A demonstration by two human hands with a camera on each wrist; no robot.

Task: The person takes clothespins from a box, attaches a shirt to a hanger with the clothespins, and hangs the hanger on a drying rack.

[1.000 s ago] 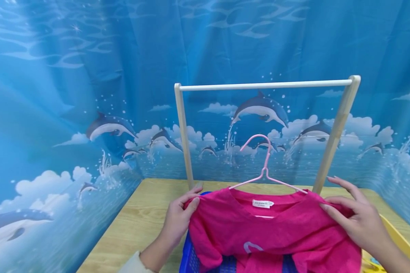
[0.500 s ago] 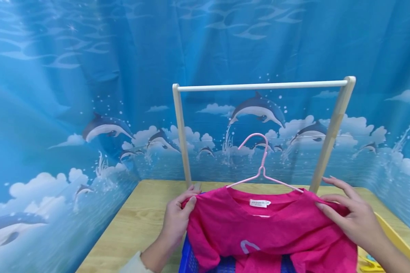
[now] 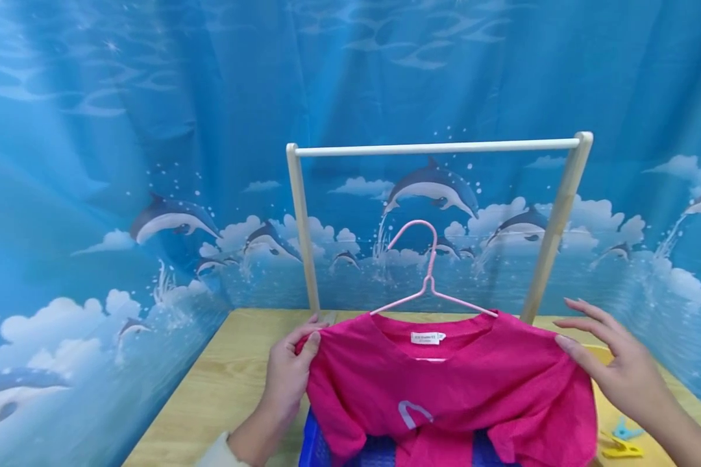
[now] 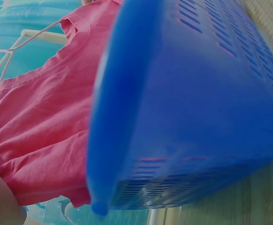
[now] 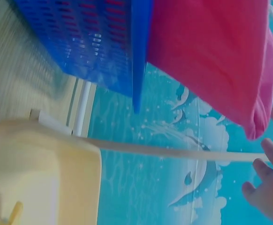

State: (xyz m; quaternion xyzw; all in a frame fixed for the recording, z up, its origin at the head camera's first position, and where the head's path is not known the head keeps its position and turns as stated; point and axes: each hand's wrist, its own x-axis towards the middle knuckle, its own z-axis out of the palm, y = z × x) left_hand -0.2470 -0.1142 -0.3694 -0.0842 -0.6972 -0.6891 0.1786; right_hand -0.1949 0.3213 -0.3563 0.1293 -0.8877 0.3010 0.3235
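A pink T-shirt hangs on a pink wire hanger, whose hook stands above the neckline. My left hand pinches the shirt's left shoulder between thumb and fingers; in the left wrist view it shows only at the lower left edge. My right hand is at the right shoulder, its thumb touching the cloth and the other fingers straight and spread. The right wrist view has this hand's fingers beside the sleeve's corner. The shirt's lower part hangs over a blue plastic basket.
A rack with a white rail and wooden posts stands at the back of the wooden table. At right is a yellow tray with a yellow clothespin and a light blue clothespin. A dolphin-print curtain hangs behind.
The shirt and hanger have moved slightly left and up, and the right shoulder is spread flatter. My right hand has shifted outward along the cloth, its fingers straighter. The clothespins now show more fully.
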